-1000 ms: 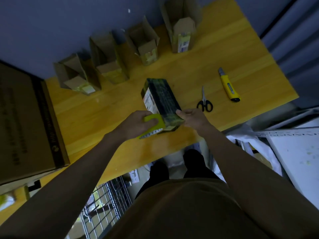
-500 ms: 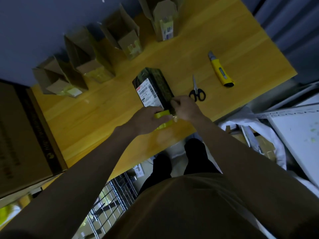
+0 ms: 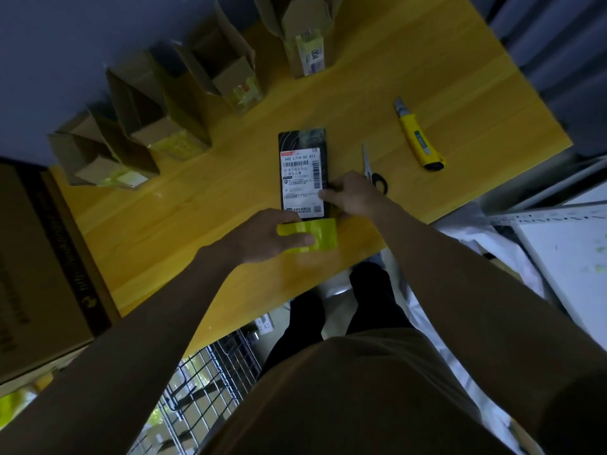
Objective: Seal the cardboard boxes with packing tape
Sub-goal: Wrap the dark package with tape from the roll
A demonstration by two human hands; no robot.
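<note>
I am steadying the small dark box (image 3: 303, 172), lying flat near the surface's (image 3: 210, 205) front edge, with my right hand (image 3: 353, 195) pinching its side, while my left hand (image 3: 266, 236) is gripping the yellow tape roll (image 3: 317, 236); the box is looking light, stiff and slick, so holding its edges is seeming wisest.

Both your bare forearms reach forward and down from the bottom corners of the view, converging toward the middle. Your left hand (image 3: 262, 236) lies palm down, knuckles up, with the thumb stretched out to the right and the fingers curled over the far side, making a grip on something yellow. Your right hand (image 3: 353, 195) sits just beyond it and slightly to the right, wrist bent inward, its fingers pointing left and pressed together in a pinching grip. The two hands are near each other but apart. Below them, your legs and torso fill the lower middle of the view.
</note>
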